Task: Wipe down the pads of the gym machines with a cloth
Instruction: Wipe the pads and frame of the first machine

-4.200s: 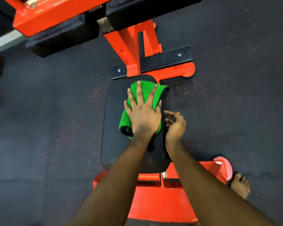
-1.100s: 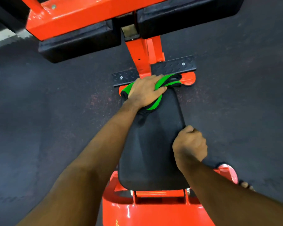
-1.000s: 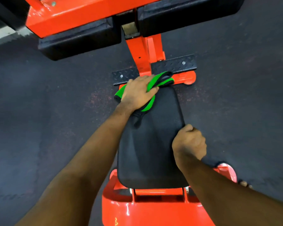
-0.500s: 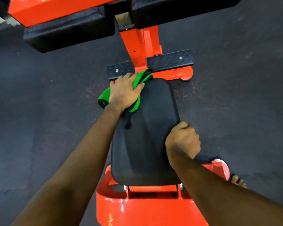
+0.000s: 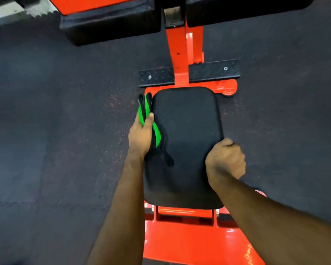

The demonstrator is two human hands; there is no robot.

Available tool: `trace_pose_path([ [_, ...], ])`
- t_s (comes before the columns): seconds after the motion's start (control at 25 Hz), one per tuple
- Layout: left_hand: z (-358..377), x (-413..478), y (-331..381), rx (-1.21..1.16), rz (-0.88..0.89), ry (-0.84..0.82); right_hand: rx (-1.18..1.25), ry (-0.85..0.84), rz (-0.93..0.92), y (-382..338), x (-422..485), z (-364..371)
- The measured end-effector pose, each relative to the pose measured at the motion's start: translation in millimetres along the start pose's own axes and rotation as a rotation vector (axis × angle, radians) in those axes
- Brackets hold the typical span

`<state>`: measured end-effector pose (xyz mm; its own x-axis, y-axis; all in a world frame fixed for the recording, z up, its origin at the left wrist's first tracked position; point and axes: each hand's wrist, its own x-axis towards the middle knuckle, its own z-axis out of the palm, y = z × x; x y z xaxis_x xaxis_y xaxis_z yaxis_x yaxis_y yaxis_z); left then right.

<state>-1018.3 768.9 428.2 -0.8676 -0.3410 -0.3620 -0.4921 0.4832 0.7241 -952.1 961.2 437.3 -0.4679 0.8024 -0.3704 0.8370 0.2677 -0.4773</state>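
Left hand (image 5: 140, 135) grips the green-black cloth (image 5: 148, 119) bunched against the near-left edge of the seat pad (image 5: 185, 131), likely to wipe its side. Right hand (image 5: 225, 159), across the pad from it, clamps fingers over the opposite edge, probably steadying.

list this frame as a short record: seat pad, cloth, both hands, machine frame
seat: black rectangular padded seat, on orange metal frame
cloth: green and black cloth, bunched at the seat's left edge
left: left hand grips the cloth
right: right hand grips the seat's right edge
floor: dark rubber floor
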Motion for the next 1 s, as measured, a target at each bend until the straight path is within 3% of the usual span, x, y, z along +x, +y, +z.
trace_pose_path([
  [0.28, -4.5, -62.3, -16.1, 0.178, -0.07, 0.06, -0.027, -0.015, -0.007, -2.3, -0.3, -0.7],
  [0.48, 5.1, -21.5, 0.7, 0.156, -0.119, 0.043, -0.049, -0.074, -0.045, 5.2, 5.9, 5.7],
  [0.76, 12.1, 37.5, 29.2, 0.074, -0.002, -0.017, -0.052, 0.003, 0.004, -1.4, 4.8, 2.7],
  [1.0, 12.0, -78.3, -8.5, 0.416, -0.015, 0.131, -0.048, 0.007, 0.027, -3.3, 2.5, -3.4],
])
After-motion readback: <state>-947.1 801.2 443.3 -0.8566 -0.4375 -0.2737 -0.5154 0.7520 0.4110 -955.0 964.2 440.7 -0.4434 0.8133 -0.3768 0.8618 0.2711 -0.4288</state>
